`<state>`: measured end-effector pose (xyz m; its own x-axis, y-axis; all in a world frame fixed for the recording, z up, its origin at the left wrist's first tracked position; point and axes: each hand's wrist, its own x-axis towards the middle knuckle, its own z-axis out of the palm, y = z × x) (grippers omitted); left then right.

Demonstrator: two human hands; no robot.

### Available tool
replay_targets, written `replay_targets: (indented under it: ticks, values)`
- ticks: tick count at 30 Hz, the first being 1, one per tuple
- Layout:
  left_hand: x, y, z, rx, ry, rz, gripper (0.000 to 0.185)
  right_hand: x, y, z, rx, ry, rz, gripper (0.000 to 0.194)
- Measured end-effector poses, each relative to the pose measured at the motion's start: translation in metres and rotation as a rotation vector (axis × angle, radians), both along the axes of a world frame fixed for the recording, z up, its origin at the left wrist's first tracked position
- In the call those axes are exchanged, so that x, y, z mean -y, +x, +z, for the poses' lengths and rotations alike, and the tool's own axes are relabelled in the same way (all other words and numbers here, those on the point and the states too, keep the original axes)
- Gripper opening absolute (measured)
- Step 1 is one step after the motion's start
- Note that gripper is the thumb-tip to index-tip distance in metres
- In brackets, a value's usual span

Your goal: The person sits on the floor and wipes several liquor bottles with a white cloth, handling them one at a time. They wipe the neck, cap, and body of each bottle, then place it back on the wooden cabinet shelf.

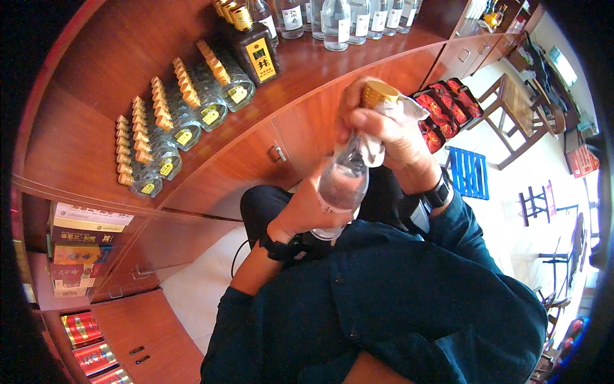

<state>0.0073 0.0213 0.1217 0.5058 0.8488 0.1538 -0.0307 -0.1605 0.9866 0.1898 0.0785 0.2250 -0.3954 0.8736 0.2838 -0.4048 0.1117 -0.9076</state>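
Observation:
A clear glass bottle (343,185) with a gold cap (380,92) is held tilted above my lap. My left hand (307,206) grips its lower body, partly covering a label that bears writing. Up at the neck, my right hand (383,127) is closed around the bottle through a white cloth (393,109). The cloth lies just under the cap, and a corner of it hangs free to the right. The bottle's neck is mostly hidden by the fingers and the cloth.
Before me, a reddish wooden shelf (288,91) carries rows of cork-topped glass bottles (211,113), a dark square bottle (256,53) and clear labelled bottles (336,24). Boxes (86,235) fill a cubby on the left. Right stand red patterned bags (446,110), a blue-strapped folding stool (467,173) and a wooden chair (513,110).

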Motion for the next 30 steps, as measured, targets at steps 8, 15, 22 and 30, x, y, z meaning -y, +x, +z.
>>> replay_targets:
  ticks: [8,15,22,30]
  values:
    - [0.003,-0.008,-0.007,0.333,-0.308,-0.304,0.086,-0.011,-0.028,-0.021,-0.231,-0.084,0.547,0.028]
    - [0.005,-0.008,0.000,0.396,-0.372,-0.287,0.085,-0.015,-0.027,-0.038,0.022,-0.052,0.532,0.043]
    - [0.000,-0.002,-0.008,0.482,-0.465,-0.270,0.098,-0.018,-0.014,-0.053,0.058,-0.019,0.596,0.049]
    - [0.006,-0.002,0.002,0.430,-0.492,-0.221,0.100,0.000,0.002,-0.048,0.135,-0.086,0.464,0.061]
